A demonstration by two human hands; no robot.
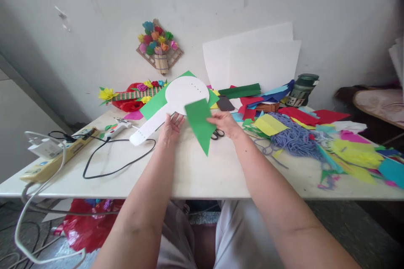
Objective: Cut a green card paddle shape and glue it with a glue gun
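Observation:
A white cutout (pixel 186 90), a round body with a long strip and small dark dots, lies over a green sheet (pixel 155 107) whose corners stick out behind it. My left hand (pixel 172 128) grips the lower edge of the cutout where the strip meets the round part. Between the fingers of my right hand (pixel 226 124) is a green paper piece (pixel 199 122), cut to a point at the bottom, held in front of the cutout's lower right. Black-handled scissors (pixel 217 134) lie on the table just behind my right fingers, partly hidden.
A glue gun (pixel 118 127) with its black cord and a power strip (pixel 59 155) are at left. Purple yarn (pixel 293 136) and coloured paper scraps (pixel 356 153) cover the right. A dark green jar (pixel 303 89) stands behind; white sheets (pixel 252 61) lean against the wall.

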